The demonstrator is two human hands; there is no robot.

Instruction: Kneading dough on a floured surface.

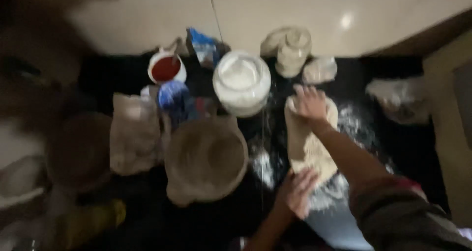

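Note:
A long pale slab of dough (307, 145) lies on a dark, flour-dusted counter (368, 128). My right hand (309, 103) presses flat on its far end, fingers spread. My left hand (297, 192) rests on its near end with the fingers apart. The picture is blurred, so finer detail of the dough is lost.
Left of the dough stand a wide tan bowl (206, 157), a white lidded container (242, 82), a clear jar (293, 49), a cup of red stuff (166, 68), a blue packet (202, 45) and a brown paper bag (133, 133). A clear plastic bag (400, 98) lies at the right.

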